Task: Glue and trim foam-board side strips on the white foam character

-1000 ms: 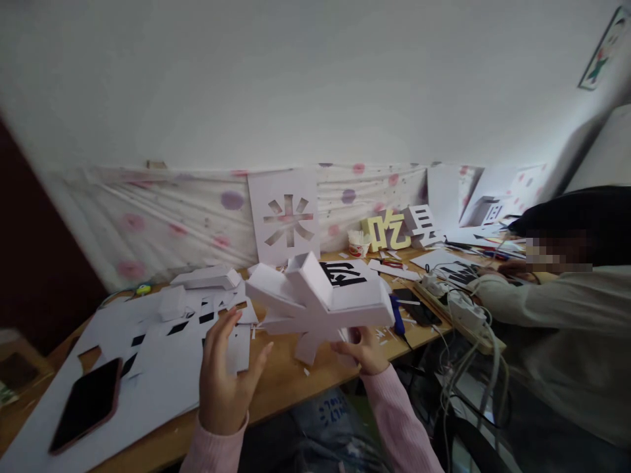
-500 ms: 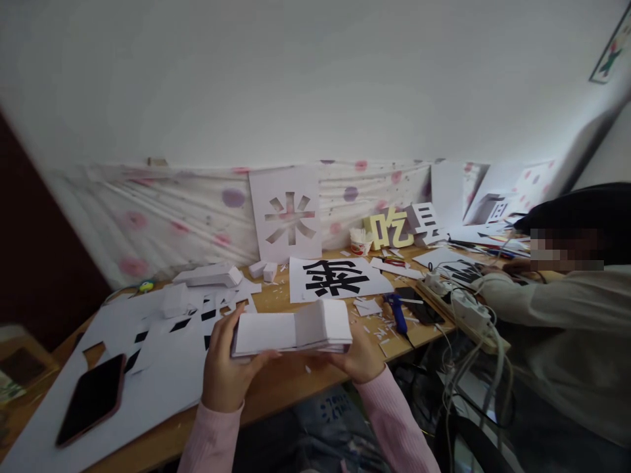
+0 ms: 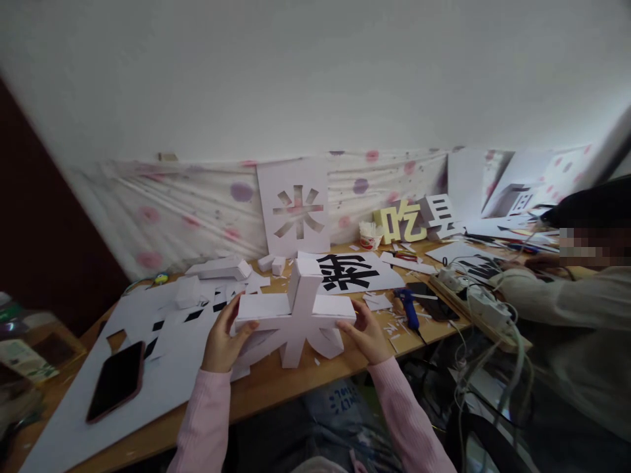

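Note:
A white three-dimensional paper character (image 3: 298,322) is held upright over the table's front edge, its strokes spreading down and to the sides. My left hand (image 3: 227,338) grips the left end of its crossbar, thumb in front and fingers behind. On the right end of the same bar, my right hand (image 3: 363,330) is closed with the thumb in front. Behind it lies a white sheet with a black printed character (image 3: 350,272). A white board with a cut-out character (image 3: 276,246) leans against the wall.
A phone (image 3: 117,381) rests on a large white sheet (image 3: 177,358) at left. At right are a blue glue gun (image 3: 408,309), paper scraps, a power strip (image 3: 476,305) with cables, and a person's sleeve (image 3: 537,299). Yellow (image 3: 405,221) and white letters stand behind.
The white paper character has been turned from lying flat to upright, so its front and lower strokes now show. Both hands have shifted to the ends of its bar. The view has moved slightly left.

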Available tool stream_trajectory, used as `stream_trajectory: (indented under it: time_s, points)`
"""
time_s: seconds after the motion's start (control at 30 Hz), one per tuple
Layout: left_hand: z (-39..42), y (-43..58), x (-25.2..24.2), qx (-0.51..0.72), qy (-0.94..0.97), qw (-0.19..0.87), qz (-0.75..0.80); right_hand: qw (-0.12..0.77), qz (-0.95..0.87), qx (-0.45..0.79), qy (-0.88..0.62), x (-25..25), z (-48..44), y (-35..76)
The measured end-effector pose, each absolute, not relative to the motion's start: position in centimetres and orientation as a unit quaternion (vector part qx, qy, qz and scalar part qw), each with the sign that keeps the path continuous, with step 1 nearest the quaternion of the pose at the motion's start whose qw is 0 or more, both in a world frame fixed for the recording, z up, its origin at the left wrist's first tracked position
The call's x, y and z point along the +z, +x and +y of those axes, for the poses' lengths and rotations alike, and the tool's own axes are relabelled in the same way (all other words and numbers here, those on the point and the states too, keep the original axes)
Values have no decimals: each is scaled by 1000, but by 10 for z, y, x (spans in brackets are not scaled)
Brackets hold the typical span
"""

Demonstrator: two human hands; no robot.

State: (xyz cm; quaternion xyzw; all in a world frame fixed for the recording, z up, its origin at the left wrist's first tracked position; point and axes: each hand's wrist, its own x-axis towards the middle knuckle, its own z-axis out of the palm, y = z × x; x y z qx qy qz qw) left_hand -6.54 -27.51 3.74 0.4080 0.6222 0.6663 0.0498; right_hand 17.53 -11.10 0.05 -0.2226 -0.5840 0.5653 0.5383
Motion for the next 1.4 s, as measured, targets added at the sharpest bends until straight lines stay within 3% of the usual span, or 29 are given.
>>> stream_trajectory:
  time_s: [0.47, 0.67, 0.87, 1.4]
  points:
    - [-255, -73, 57, 631, 355, 69, 686, 550, -553, 558, -284, 20, -103, 160]
    - [-250, -84, 79, 548, 399, 165, 716, 493, -579, 598, -254, 32, -91, 182]
    - [-250, -87, 59, 523, 408, 262, 701, 483, -556, 622, -267, 15, -92, 194]
    - [-235, -126, 10, 497, 346, 310, 733, 438, -578, 586, -362, -40, -89, 162]
